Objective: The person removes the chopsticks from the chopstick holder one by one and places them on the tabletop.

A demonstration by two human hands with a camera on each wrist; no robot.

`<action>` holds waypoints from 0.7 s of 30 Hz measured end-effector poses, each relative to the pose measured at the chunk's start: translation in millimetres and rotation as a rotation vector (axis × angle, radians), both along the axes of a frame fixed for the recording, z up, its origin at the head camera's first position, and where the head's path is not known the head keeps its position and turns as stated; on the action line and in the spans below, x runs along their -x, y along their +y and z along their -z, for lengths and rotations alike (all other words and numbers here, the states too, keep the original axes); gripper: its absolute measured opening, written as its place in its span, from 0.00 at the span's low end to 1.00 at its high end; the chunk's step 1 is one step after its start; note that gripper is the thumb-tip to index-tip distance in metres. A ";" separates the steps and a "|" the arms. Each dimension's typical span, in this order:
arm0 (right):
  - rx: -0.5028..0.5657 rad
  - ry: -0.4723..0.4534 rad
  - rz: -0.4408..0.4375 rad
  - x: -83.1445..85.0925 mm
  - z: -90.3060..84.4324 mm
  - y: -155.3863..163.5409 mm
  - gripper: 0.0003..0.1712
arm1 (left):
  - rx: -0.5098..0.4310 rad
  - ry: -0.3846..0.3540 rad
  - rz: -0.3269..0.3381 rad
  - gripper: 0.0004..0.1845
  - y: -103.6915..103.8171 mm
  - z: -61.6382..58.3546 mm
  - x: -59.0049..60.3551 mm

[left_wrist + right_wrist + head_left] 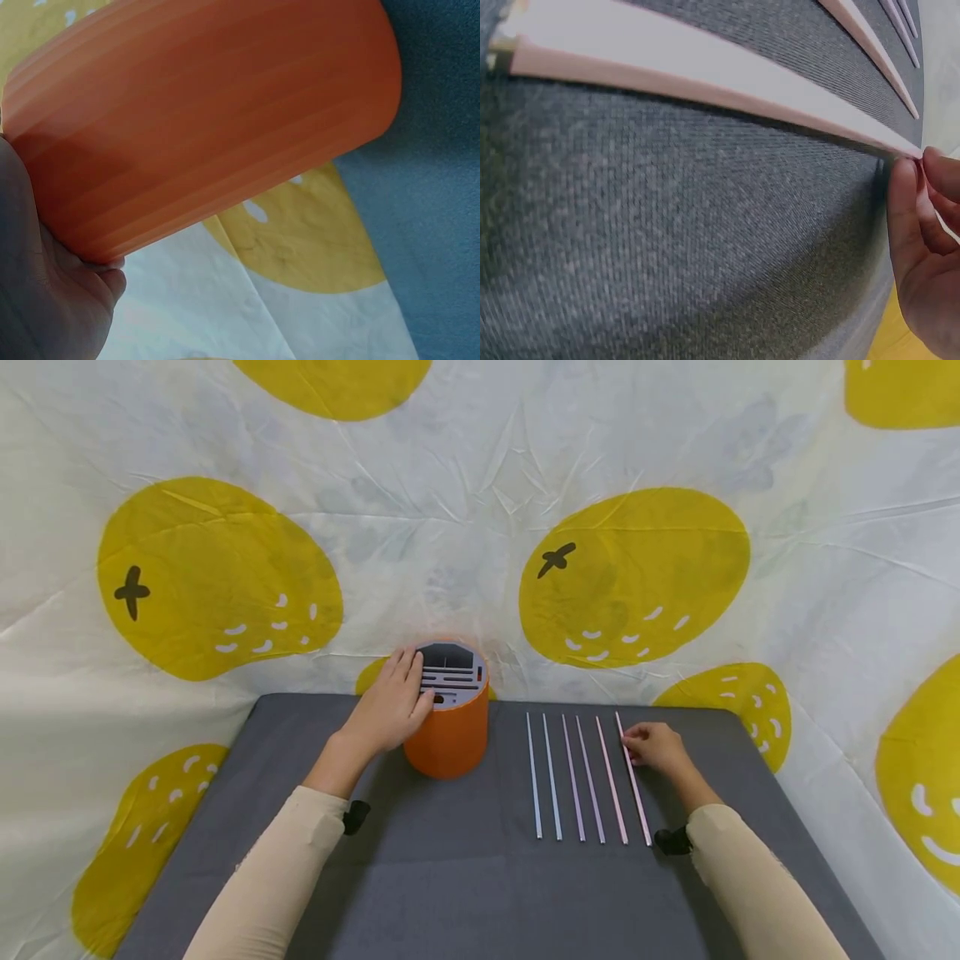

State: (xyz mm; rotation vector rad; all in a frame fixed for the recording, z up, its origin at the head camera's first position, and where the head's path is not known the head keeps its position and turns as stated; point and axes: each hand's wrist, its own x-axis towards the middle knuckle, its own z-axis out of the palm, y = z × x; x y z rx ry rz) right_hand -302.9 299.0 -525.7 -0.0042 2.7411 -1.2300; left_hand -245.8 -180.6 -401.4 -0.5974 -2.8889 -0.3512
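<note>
An orange round holder (446, 743) with a grey slotted top stands at the back of the table, left of the sticks. My left hand (392, 697) rests on the left side of its top, fingers stretched over the rim and thumb at the near edge. The left wrist view shows the holder's ribbed wall (210, 127) beside that hand (64, 292). At the right, my right hand (660, 750) pinches the rightmost pink stick (636, 785) near its far half, between thumb and fingertips. That stick (667, 60) also stretches across the right wrist view.
Left of the pinched stick lie another pink stick (613, 785), two purple sticks (590, 781) (573, 781) and two light blue sticks (552, 781) (534, 781), roughly parallel. A dark grey cloth (450, 893) covers the table. Behind hangs a white curtain (420, 568) with yellow fruit prints.
</note>
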 end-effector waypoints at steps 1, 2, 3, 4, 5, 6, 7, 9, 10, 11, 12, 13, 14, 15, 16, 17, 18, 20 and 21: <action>-0.001 -0.002 0.003 0.0 1.5 0.3 0.16 | 0.002 -0.002 0.001 0.38 0.3 0.0 0.6; -0.002 -0.006 0.011 0.2 2.9 0.3 0.16 | 0.005 -0.003 0.003 0.38 0.7 -0.3 0.8; -0.003 -0.007 0.009 0.4 4.1 0.6 0.16 | 0.005 -0.005 0.003 0.38 1.0 -0.7 1.2; -0.003 -0.009 0.013 0.8 5.1 0.9 0.16 | 0.006 -0.007 0.003 0.38 1.4 -1.0 1.5; -0.002 -0.009 0.016 1.1 5.7 1.3 0.16 | 0.003 -0.010 0.004 0.38 1.8 -1.4 1.6; -0.001 -0.010 0.023 1.4 6.3 1.7 0.15 | 0.001 -0.011 0.004 0.38 2.3 -1.6 1.7; -0.006 -0.006 0.025 0.7 5.8 1.6 0.15 | -0.003 -0.013 0.004 0.38 2.7 -1.7 1.5; -0.013 0.001 0.026 -1.3 5.1 1.1 0.15 | -0.005 -0.013 0.004 0.38 3.1 -1.2 0.8; -0.014 0.001 0.031 -2.4 4.7 0.5 0.15 | -0.004 -0.012 0.004 0.38 3.1 -0.7 0.4; -0.011 0.000 0.028 -3.3 4.6 -0.1 0.15 | 0.000 -0.009 0.003 0.38 2.7 -0.2 0.0; -0.008 0.002 0.025 -4.4 4.4 -0.8 0.15 | 0.003 -0.006 0.002 0.38 2.4 0.3 -0.5; -0.010 0.005 0.020 -5.7 4.2 -1.2 0.15 | 0.006 -0.002 0.002 0.39 2.0 0.7 -0.8; -0.010 0.006 0.023 -6.8 4.0 -1.5 0.14 | 0.008 0.002 0.004 0.39 1.9 1.3 -0.9; -0.013 0.011 0.019 -7.8 3.5 -0.9 0.14 | 0.004 0.007 0.006 0.39 1.9 1.5 -1.1; -0.016 0.012 0.025 -8.7 2.9 -0.8 0.14 | 0.002 0.011 0.009 0.39 1.8 1.6 -1.4; -0.021 0.020 0.026 -9.4 2.4 -0.3 0.14 | -0.002 0.014 0.009 0.39 1.9 1.7 -1.7; -0.026 0.028 0.029 -10.1 1.8 0.2 0.14 | 0.000 0.016 0.009 0.39 1.8 1.8 -1.8; -0.038 0.039 0.028 -11.5 -0.2 1.7 0.14 | 0.003 0.014 0.010 0.38 1.6 2.0 -2.4; -0.046 0.049 0.018 -12.3 -1.4 3.1 0.15 | 0.006 0.012 0.008 0.38 1.3 2.2 -2.8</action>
